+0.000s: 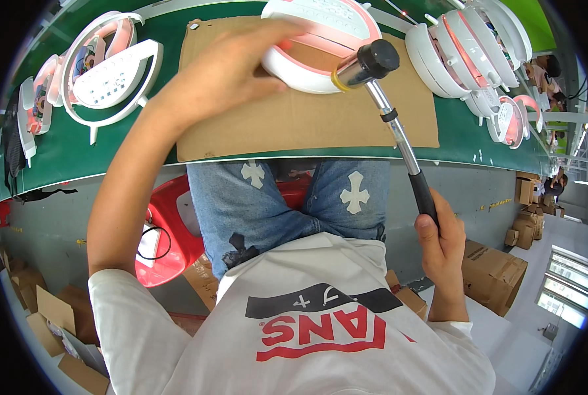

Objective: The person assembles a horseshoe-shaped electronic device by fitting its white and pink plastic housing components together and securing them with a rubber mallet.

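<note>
A rounded white and pink plastic housing (298,76) lies on a flat sheet of brown cardboard at the far middle of the bench. My left hand (248,62) grips its left side, fingers over the rim and thumb along the outer wall. In my right hand (441,242), fingers are wrapped round the black grip of a mallet (402,141) with a metal shaft. The mallet's black and amber head is at the housing's right front edge. Whether it touches the housing or is just above it, I cannot tell.
Nested white and pink housings (448,56) stand at the right of the green bench (294,156). More frames and housings (112,82) lie at its left. Below are a red plastic stool (168,253) and cardboard boxes (495,276).
</note>
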### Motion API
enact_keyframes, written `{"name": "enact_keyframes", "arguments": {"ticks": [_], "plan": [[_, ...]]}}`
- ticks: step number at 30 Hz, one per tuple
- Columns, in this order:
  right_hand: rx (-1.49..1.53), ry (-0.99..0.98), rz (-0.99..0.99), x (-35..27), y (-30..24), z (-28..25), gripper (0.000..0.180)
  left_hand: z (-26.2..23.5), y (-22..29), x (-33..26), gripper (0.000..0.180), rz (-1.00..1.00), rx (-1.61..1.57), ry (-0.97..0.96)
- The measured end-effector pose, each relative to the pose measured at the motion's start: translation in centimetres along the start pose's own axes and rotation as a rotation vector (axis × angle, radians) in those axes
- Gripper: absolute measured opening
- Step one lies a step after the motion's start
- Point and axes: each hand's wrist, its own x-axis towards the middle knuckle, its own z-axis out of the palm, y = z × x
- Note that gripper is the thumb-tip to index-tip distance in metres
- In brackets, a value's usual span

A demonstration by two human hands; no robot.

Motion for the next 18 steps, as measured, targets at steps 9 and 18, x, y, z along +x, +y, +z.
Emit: {"name": "enact_keyframes", "arguments": {"ticks": [9,18], "plan": [[0.060,0.109,-0.152,0.5,-0.5,0.1,0.038,0.7,0.1,-0.4,0.043,-0.138,-0.007,-0.104],[0.098,0.032,-0.112,1.0,-1.2,0.7,0.037,1.1,-0.4,-0.5,0.043,-0.059,-0.036,-0.065]]}}
